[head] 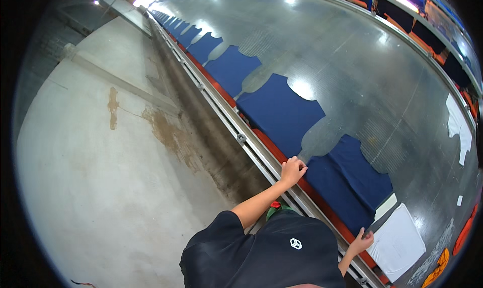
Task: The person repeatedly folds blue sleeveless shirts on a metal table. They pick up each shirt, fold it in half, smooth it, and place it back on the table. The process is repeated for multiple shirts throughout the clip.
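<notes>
Directly before me a navy fabric panel point(345, 178), cut like a garment body, lies on the long dark table point(407, 99), with a raised fold across it. My left hand point(293, 171) has its fingertips closed at the panel's near left corner. By the near right corner is my right hand point(361, 243), with thumb and fingers slightly apart; whether it pinches the cloth is unclear. A white cloth-covered flat board point(400, 242) lies just beyond it. Part of a pale flat piece point(385, 208) shows at the panel's right edge.
More navy panels point(283, 114) line the near table edge. A metal rail point(241, 137) runs along that edge, above a red strip point(269, 144). White fabric point(459, 129) and orange cloth point(437, 267) lie on the far side. A pale wall or floor surface point(102, 197) is at left.
</notes>
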Demonstrator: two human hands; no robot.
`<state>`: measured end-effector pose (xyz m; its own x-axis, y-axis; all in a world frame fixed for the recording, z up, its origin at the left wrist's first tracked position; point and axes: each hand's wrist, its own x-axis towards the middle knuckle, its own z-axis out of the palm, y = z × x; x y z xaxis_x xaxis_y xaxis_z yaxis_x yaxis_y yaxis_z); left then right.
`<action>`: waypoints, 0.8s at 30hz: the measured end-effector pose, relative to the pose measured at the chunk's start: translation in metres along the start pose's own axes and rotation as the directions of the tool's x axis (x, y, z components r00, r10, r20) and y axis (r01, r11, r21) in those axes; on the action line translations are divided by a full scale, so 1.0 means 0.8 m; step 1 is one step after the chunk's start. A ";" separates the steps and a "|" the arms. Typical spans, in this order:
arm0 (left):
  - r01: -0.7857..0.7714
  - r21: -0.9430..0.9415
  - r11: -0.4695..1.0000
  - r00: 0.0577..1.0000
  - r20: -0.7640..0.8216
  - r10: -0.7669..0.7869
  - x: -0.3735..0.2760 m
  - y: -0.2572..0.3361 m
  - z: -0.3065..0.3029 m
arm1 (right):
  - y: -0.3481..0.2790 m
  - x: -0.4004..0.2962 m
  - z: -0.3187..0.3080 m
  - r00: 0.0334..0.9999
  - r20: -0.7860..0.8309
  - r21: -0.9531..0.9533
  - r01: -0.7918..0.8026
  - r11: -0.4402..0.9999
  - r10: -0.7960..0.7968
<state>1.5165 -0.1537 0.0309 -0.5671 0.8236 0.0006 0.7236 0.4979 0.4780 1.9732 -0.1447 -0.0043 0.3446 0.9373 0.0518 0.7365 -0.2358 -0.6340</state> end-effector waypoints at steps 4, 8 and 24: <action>0.069 -0.208 0.976 0.996 0.068 -0.056 -0.009 -0.010 0.000 | -0.019 0.005 -0.029 0.967 0.181 -0.054 -0.170 0.984 0.177; 0.206 -0.566 0.799 0.975 0.186 -0.120 -0.004 -0.005 0.001 | -0.005 0.006 -0.022 0.979 0.182 0.081 -0.113 0.990 0.096; 0.363 -0.711 0.603 0.921 0.371 -0.117 -0.006 -0.032 -0.008 | -0.012 -0.011 -0.058 0.828 0.427 0.571 -0.559 0.601 0.364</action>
<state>1.4983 -0.1723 0.0243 -0.4616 0.8011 -0.3810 -0.0490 0.4058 0.9126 1.9897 -0.1624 0.0371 0.3053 0.7995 -0.5173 -0.0824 -0.5190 -0.8508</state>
